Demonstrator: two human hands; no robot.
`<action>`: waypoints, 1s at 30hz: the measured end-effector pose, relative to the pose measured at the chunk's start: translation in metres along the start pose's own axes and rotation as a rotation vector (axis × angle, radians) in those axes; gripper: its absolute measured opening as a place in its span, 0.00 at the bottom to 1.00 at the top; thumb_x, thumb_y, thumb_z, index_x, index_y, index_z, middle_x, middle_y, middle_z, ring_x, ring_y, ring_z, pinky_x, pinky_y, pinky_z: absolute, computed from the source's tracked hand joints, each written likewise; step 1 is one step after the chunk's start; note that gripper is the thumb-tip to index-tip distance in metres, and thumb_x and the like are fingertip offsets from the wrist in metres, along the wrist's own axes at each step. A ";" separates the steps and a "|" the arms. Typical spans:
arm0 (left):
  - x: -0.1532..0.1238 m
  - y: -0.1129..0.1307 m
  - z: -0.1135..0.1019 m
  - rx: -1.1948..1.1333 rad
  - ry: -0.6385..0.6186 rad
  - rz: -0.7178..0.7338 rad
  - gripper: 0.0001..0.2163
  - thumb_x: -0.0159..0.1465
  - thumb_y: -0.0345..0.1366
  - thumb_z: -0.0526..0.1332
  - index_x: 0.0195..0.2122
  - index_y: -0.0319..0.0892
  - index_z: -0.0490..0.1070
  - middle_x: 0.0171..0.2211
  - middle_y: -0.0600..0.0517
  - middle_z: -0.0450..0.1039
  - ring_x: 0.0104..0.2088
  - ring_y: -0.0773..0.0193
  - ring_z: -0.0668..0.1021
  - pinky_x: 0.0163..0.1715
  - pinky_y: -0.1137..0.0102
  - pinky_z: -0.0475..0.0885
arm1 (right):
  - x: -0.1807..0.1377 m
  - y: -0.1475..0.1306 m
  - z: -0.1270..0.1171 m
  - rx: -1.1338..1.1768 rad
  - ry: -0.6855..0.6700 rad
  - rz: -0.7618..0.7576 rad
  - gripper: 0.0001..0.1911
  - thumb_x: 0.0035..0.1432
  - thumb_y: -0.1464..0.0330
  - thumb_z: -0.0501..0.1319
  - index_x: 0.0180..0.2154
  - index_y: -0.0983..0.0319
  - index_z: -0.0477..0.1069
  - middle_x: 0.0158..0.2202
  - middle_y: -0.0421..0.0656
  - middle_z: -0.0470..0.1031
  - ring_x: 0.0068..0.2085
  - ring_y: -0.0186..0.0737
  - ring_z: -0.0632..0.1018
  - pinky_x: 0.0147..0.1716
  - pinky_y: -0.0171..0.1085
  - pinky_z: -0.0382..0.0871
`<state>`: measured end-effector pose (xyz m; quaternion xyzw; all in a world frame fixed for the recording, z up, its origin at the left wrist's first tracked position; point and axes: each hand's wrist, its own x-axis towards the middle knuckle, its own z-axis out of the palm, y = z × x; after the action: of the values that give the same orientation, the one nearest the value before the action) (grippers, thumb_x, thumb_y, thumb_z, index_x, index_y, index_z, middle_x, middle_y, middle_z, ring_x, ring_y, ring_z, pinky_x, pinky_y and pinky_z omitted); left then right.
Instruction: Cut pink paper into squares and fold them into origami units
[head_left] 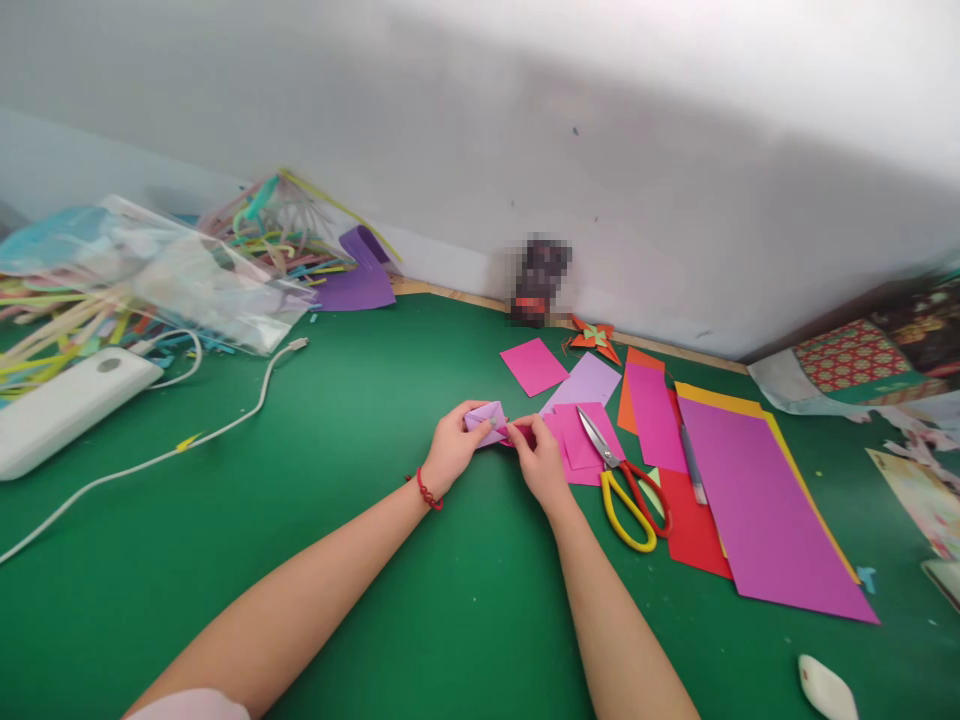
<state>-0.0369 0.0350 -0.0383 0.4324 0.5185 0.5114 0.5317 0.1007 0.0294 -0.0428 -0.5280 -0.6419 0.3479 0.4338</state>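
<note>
Over the middle of the green table, my left hand [454, 447] is closed around a small folded lilac paper [486, 420], thumb on its face. Creases run across the lilac paper. My right hand [538, 455] pinches a magenta paper piece [516, 434] at the right edge of the lilac one. Whether the two papers are joined I cannot tell, as fingers cover part of them. Just right of my right hand lie pink paper squares [589, 435], with open scissors [619, 470] resting on them, one handle red and one yellow.
Purple sheets [765, 500] over yellow and red paper [686, 520] lie at right, beside a pen [691, 465]. An orange paper flower [595, 335] sits by the wall. At left are a white power bank [79, 408], its cable [225, 425] and a clear bag [202, 270] among coloured strips.
</note>
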 end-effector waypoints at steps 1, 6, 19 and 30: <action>0.000 0.001 0.000 0.005 0.003 -0.004 0.11 0.50 0.32 0.60 0.36 0.41 0.71 0.34 0.52 0.75 0.35 0.62 0.75 0.39 0.67 0.69 | 0.000 -0.001 -0.001 0.004 -0.003 0.008 0.06 0.56 0.64 0.55 0.29 0.60 0.64 0.26 0.40 0.72 0.29 0.38 0.73 0.30 0.37 0.67; -0.001 0.004 0.001 0.003 0.000 -0.020 0.10 0.50 0.31 0.60 0.35 0.41 0.71 0.34 0.52 0.75 0.35 0.61 0.76 0.38 0.67 0.70 | -0.001 -0.004 -0.003 -0.013 -0.010 -0.023 0.06 0.56 0.66 0.56 0.28 0.59 0.65 0.24 0.39 0.72 0.27 0.38 0.73 0.29 0.36 0.67; 0.000 0.005 0.000 0.011 -0.010 -0.035 0.12 0.49 0.34 0.61 0.36 0.39 0.71 0.33 0.52 0.75 0.34 0.63 0.75 0.37 0.69 0.69 | -0.004 -0.007 0.004 -0.042 0.066 -0.007 0.04 0.54 0.66 0.58 0.32 0.60 0.65 0.29 0.40 0.71 0.31 0.38 0.73 0.33 0.37 0.66; 0.002 0.000 -0.001 -0.076 -0.051 -0.090 0.09 0.48 0.35 0.63 0.31 0.37 0.71 0.28 0.52 0.75 0.29 0.66 0.74 0.32 0.70 0.68 | -0.002 -0.004 0.002 0.073 0.095 0.089 0.11 0.47 0.64 0.63 0.23 0.61 0.64 0.25 0.37 0.65 0.28 0.36 0.69 0.28 0.36 0.64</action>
<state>-0.0382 0.0374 -0.0387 0.4011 0.5040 0.4952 0.5830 0.0973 0.0271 -0.0404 -0.5558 -0.5833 0.3647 0.4667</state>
